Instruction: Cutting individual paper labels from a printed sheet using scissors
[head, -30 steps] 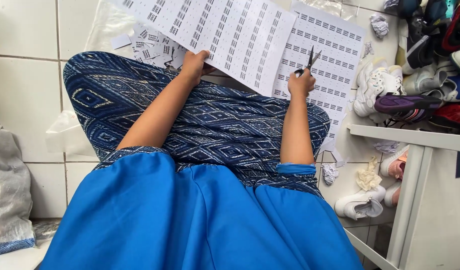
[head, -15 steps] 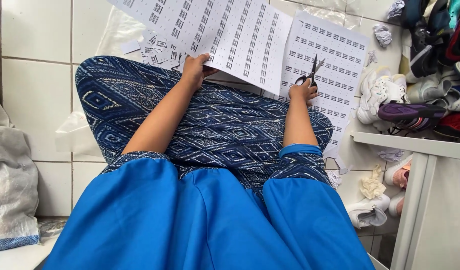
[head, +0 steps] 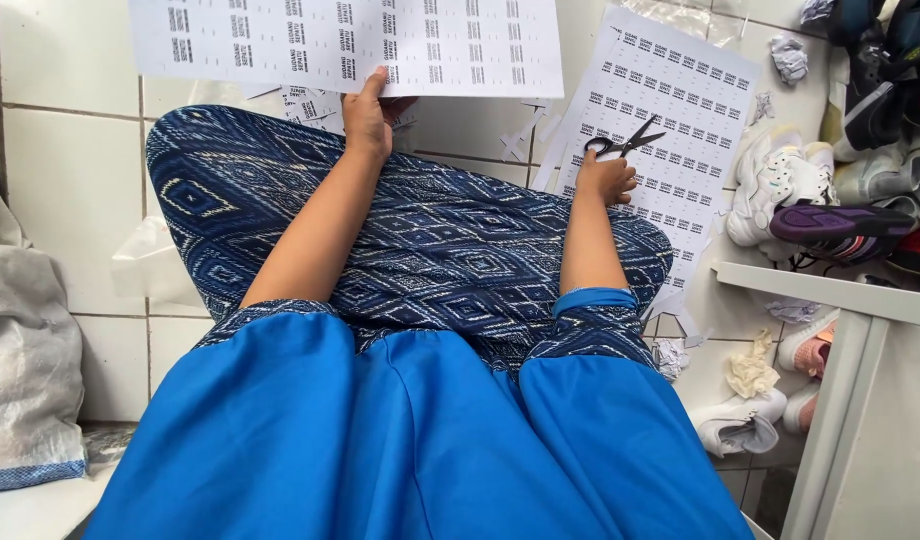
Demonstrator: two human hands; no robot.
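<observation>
Paper sheet lifted in left hand, scissors in right.

From my remote view, the left hand [head: 368, 118] is closed in a pinch on the lower edge of a white printed label sheet [head: 350, 45], holding it up flat ahead of the knees, probably so the rows face the wearer. The right hand [head: 607, 178] has its fingers through the loops of black scissors [head: 625, 140], blades slightly parted, resting over a second printed sheet [head: 670, 120] lying on the tiled floor [head: 65, 170] beside a pile of shoes [head: 830, 190]. Compared with half a second ago, the held sheet sits higher and squarer; the scissors are lower, off the cut line.
</observation>
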